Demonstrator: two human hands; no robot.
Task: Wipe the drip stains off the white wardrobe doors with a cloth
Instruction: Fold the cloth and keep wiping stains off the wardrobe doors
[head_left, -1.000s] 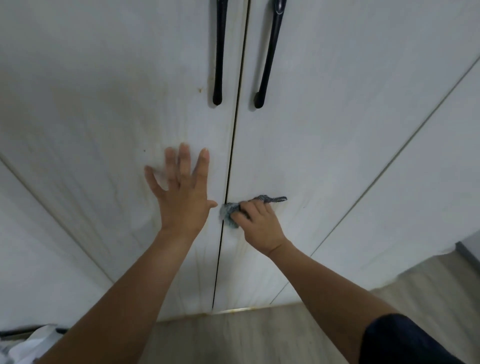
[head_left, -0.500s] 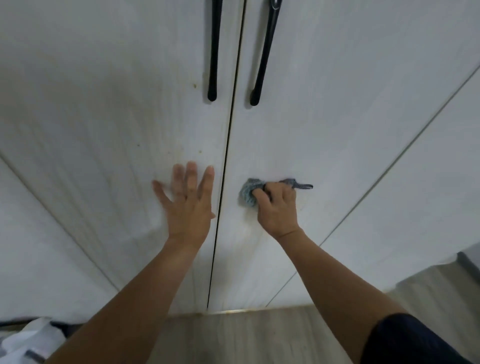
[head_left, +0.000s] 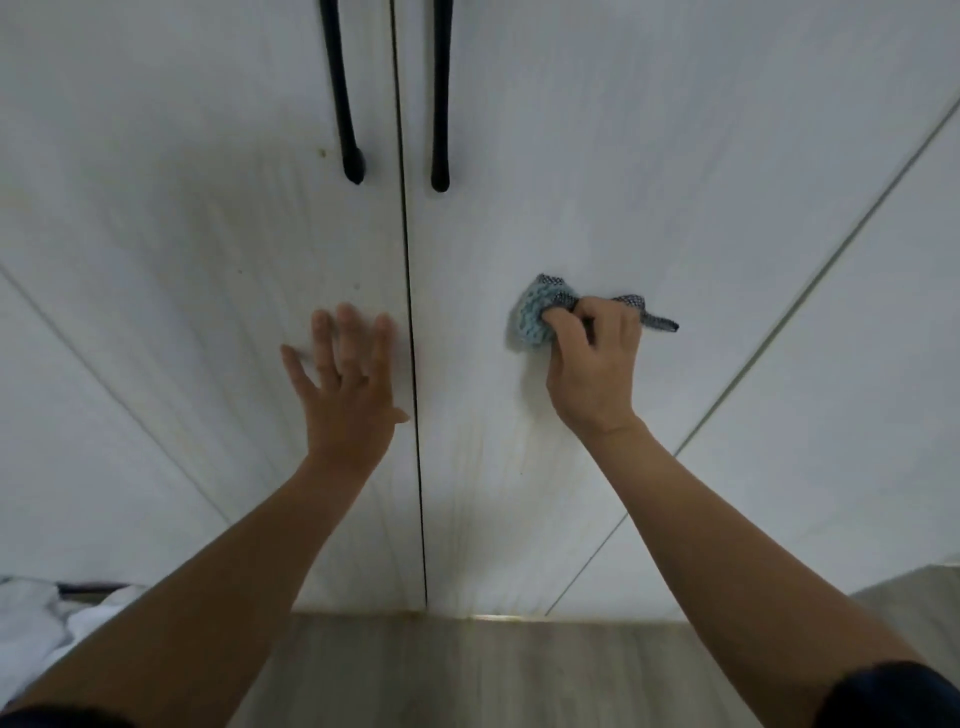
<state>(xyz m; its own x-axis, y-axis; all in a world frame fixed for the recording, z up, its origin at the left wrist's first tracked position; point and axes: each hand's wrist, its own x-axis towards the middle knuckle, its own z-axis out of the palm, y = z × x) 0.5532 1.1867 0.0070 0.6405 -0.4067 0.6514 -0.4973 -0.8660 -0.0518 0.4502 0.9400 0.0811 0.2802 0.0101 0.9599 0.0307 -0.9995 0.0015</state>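
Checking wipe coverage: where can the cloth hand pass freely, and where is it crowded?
Free: right door between cloth, right handle and diagonal seam; also below right hand to the floor. Crowded: centre gap, where left hand rests.

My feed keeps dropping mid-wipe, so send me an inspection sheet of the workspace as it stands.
Surface: left door and right door, white, closed; faint yellowish drip streaks low on the right door; small specks on the left door.
Job's things: blue cloth bunched against the right door.
Clutter: white fabric heap at lower left.
Grippers: left hand flat on the left door, fingers spread; right hand grips the cloth.
Cables: nothing seen.
Surroundings: two black handles; wood-look floor.
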